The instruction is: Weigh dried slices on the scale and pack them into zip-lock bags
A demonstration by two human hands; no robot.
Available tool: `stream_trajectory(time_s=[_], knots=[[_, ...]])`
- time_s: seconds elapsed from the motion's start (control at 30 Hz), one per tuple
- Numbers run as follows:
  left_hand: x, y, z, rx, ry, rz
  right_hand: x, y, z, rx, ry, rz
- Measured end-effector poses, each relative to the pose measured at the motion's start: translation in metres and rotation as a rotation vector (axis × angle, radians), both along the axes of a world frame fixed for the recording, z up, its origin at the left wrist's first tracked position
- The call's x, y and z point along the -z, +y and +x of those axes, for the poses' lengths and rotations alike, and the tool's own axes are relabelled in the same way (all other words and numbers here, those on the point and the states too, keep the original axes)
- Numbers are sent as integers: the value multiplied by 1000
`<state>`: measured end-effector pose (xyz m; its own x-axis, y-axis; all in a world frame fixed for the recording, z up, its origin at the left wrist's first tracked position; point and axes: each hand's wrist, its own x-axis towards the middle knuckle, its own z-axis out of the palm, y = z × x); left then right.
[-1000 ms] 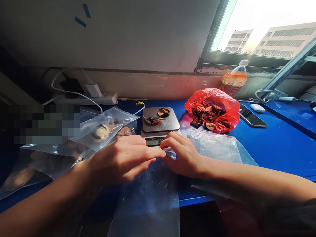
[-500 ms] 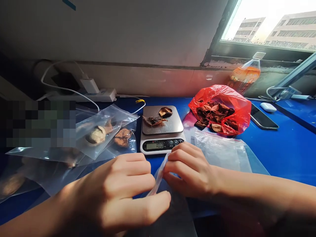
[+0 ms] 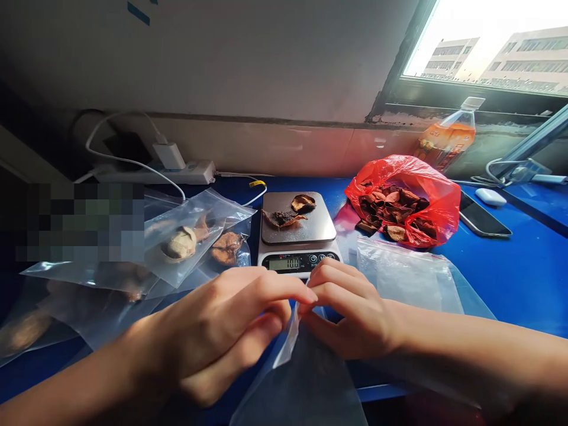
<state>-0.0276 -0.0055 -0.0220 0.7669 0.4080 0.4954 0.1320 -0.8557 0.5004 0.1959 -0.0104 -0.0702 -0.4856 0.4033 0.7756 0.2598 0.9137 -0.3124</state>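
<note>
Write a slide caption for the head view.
Left hand and right hand at a clear bag, before a scale with dried pieces.

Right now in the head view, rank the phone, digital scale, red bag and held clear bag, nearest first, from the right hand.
1. Held clear bag: pinched in the right hand.
2. Digital scale: just beyond that hand.
3. Red bag: right of the scale.
4. Phone: right of the red bag.

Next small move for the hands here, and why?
Probably have the left hand work the mouth of the clear, flat plastic bag apart: the right hand appears to pinch its top edge, the left index finger reaches that spot, and two curled, dried brown pieces lie on the white, steel-topped scale just beyond.
</note>
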Motion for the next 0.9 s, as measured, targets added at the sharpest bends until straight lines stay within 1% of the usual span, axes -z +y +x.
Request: stream_trajectory(time_s=[0.13, 0.23, 0.3, 0.37, 0.43, 0.53, 0.6, 0.67, 0.77, 0.9], knots=[[3, 9, 4, 5, 65, 110, -4, -1, 0, 38, 18, -13], [5, 11, 6, 0, 36, 121, -7, -3, 0, 20, 12, -31], [4, 12, 8, 13, 53, 153, -7, -4, 1, 4, -4, -42], [3, 13, 8, 51, 101, 213, -6, -4, 2, -19, -45, -43], [4, 17, 6, 61, 155, 278, -6, -5, 4, -50, -122, -27], [9, 28, 1, -5, 217, 342, -8, -6, 8, -114, -243, 29], [11, 34, -1, -35, 268, 323, -9, -8, 10, -146, -295, 50], [9, 36, -3, -31, 341, 273, -8, -9, 9, -152, -360, 64], [-2, 29, -5, 3, 433, 173, -2, -8, 6, -96, -488, 86], [-21, 9, -12, 23, 393, -34, 3, 0, 5, -10, -532, 121]])
